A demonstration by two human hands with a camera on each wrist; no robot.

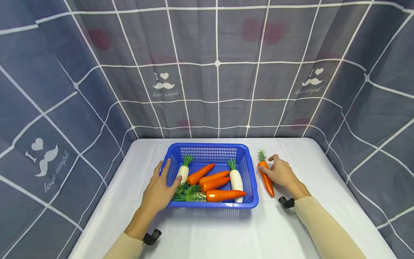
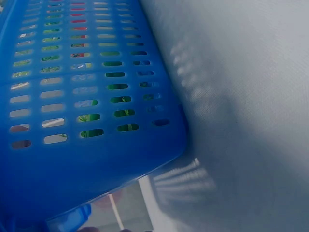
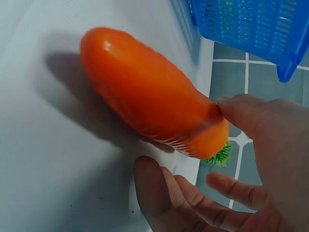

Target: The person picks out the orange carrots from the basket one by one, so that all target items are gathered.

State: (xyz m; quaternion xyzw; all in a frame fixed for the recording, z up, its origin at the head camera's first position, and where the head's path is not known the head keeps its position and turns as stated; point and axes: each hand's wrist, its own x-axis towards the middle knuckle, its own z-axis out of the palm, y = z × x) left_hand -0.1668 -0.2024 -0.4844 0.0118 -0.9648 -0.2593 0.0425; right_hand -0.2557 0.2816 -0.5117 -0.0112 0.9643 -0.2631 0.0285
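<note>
A blue plastic basket (image 1: 213, 204) stands on the table with several orange carrots (image 1: 217, 182) in it. It also holds white radishes (image 1: 236, 181) with green tops. My left hand (image 1: 158, 194) rests at the basket's left rim with its fingers extended, the thumb over the inside. Right of the basket lies one more carrot (image 1: 267, 180), its leafy top pointing away from me. My right hand (image 1: 284, 176) is at this carrot, thumb touching it near the leafy end. In the right wrist view the fingers (image 3: 152, 181) are loosely bent beside the carrot, apart from its side.
A white cloth (image 1: 207, 233) covers the table. Grey and blue checked curtains (image 1: 233, 82) hang close around its back and both sides. Leafy greens (image 1: 187, 194) lie in the basket's near left corner. Each wrist wears a small black camera (image 1: 152, 237).
</note>
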